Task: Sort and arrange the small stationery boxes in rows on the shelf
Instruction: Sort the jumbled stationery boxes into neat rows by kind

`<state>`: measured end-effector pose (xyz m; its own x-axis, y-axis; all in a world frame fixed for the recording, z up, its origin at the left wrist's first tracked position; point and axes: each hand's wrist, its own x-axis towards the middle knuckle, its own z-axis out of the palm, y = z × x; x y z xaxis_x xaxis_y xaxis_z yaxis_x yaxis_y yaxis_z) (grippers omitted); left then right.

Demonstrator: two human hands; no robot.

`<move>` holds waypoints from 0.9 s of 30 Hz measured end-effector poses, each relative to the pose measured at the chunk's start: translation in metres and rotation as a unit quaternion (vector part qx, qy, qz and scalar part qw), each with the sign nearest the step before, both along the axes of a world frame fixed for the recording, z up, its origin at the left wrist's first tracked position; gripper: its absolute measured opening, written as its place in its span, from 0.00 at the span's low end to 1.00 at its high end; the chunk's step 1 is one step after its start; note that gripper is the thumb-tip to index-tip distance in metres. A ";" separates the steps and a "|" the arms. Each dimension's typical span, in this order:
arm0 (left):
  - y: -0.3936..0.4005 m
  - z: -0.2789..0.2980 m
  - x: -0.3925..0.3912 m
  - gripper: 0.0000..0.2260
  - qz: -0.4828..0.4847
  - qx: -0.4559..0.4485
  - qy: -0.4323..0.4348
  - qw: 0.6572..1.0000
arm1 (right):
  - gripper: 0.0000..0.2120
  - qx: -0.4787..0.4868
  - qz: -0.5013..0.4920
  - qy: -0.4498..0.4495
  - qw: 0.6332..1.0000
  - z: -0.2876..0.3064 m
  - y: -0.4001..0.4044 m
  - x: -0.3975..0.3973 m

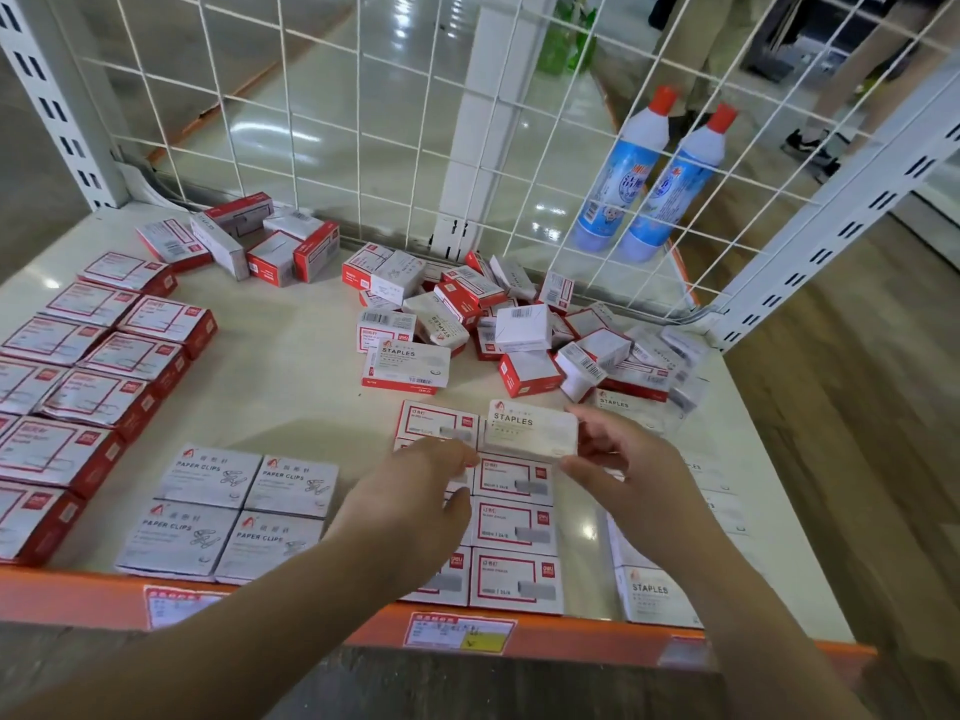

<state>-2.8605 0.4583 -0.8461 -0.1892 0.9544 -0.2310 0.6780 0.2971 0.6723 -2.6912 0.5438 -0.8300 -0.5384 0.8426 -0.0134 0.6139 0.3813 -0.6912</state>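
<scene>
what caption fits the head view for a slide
Right hand holds a white STAPLES box above sorted rows on the shelf; left hand rests beside it.

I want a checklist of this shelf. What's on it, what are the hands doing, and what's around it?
Surface: white shelf with an orange front edge.
Job's things: paper clip boxes in a neat block; red-framed boxes in rows at left; staples box held above the front rows.
Clutter: unsorted pile at the back.
Hands: right hand grips the staples box; left hand at its left edge, contact unclear.
Cables: nothing seen.
Surroundings: wire mesh; two bottles behind it.
</scene>
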 end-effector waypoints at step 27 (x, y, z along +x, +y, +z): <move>0.062 -0.018 0.089 0.23 -0.341 0.090 0.177 0.919 | 0.08 -0.062 -0.060 -0.195 0.977 0.001 0.069 0.095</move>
